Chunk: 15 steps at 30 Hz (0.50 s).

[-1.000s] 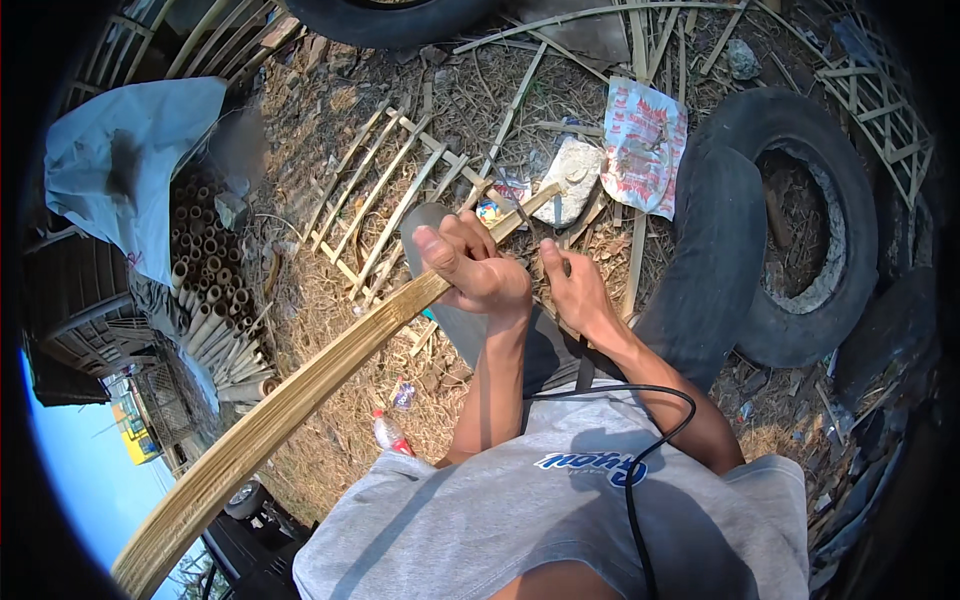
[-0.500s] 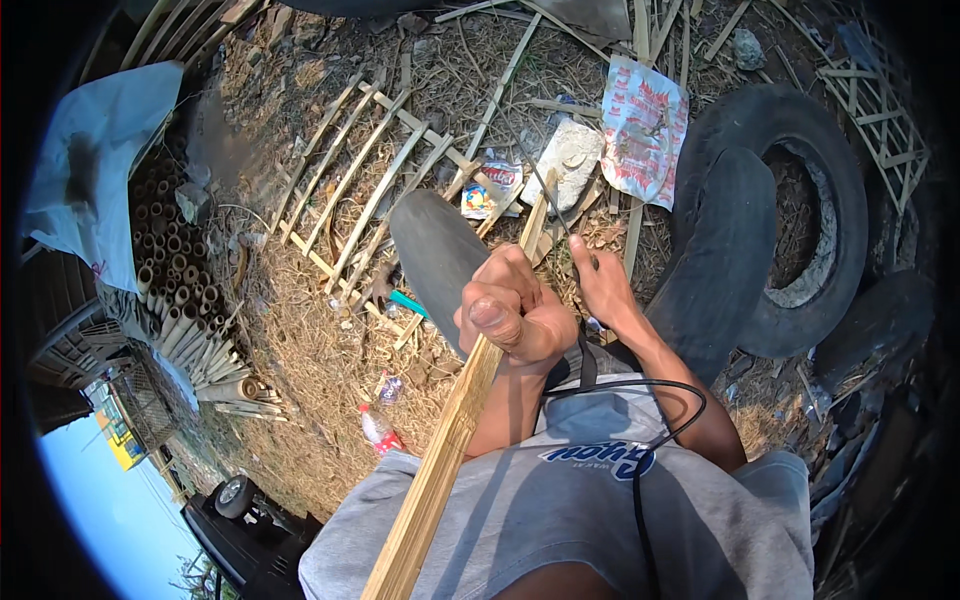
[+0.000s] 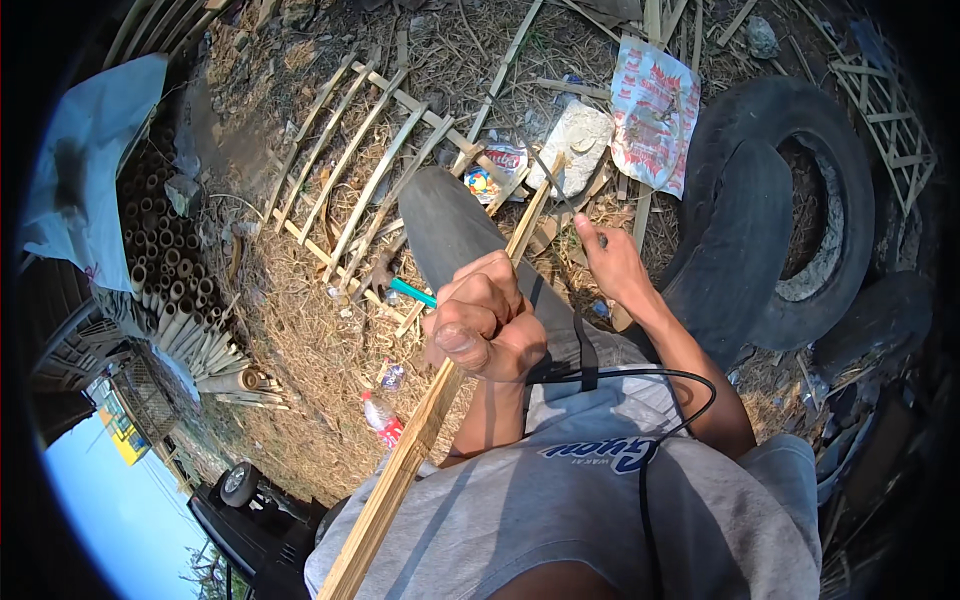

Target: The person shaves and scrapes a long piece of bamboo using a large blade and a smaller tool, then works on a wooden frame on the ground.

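Dry straw, chips and litter cover the ground (image 3: 310, 410) of this outdoor yard, in strong sun. Nearest me, my grey shirt (image 3: 590, 490) fills the lower edge, with a black cable (image 3: 648, 520) looped across it. One pale wooden strip (image 3: 405, 470) runs up past my left side; its lower end is cut off by the frame. My left hand (image 3: 485, 320) is closed in a fist around the strip, hiding that stretch of it. My right hand (image 3: 614, 260) is closed on a thin dark blade (image 3: 536, 156); the handle is mostly covered by the fingers. The strip's upper end lies in front of a whitish block (image 3: 578, 150); I cannot tell whether it touches block or blade.

Beyond my knees are a teal-handled tool (image 3: 412, 292), its head hard to make out, and a bottle with a red label (image 3: 381, 418). Farther out lie a slatted lattice (image 3: 383, 180), a printed plastic sheet (image 3: 655, 125) and a tyre (image 3: 852, 240), partly hidden by my right leg. At left, bamboo tubes (image 3: 165, 245) are stacked beside a pale blue tarp (image 3: 95, 150). Farthest off, a dark vehicle (image 3: 250, 530) stands partly obscured at the shadowed rim.
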Each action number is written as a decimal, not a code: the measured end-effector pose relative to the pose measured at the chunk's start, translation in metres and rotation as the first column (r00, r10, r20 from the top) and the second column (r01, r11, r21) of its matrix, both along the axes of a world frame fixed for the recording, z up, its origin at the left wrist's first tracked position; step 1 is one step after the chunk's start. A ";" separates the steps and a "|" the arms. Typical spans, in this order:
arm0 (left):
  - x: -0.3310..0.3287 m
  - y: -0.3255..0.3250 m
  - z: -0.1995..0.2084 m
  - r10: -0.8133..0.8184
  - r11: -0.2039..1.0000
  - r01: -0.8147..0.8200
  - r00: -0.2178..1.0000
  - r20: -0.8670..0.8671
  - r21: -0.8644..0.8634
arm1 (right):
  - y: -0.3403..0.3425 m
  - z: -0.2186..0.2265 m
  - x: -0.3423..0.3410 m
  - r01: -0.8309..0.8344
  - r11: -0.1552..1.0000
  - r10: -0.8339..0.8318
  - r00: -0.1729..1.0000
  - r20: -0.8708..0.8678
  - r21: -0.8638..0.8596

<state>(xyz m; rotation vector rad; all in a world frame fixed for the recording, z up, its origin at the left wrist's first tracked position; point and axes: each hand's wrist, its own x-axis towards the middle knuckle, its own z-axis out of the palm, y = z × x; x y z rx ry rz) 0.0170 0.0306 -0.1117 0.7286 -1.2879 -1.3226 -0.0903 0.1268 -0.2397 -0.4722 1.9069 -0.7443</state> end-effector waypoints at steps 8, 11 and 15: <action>0.000 -0.010 -0.005 -0.081 0.989 0.076 0.996 -0.031 -0.125 | 0.007 0.019 0.000 0.087 0.995 -0.103 0.913 0.395 0.057; 0.005 -0.017 -0.006 -0.041 0.998 0.037 0.997 -0.069 -0.050 | 0.007 0.052 0.009 0.029 1.000 -0.026 0.943 0.331 -0.003; 0.016 -0.028 -0.012 -0.048 0.997 0.037 0.987 -0.151 -0.072 | 0.003 0.060 0.017 -0.042 0.993 0.057 0.989 0.136 -0.111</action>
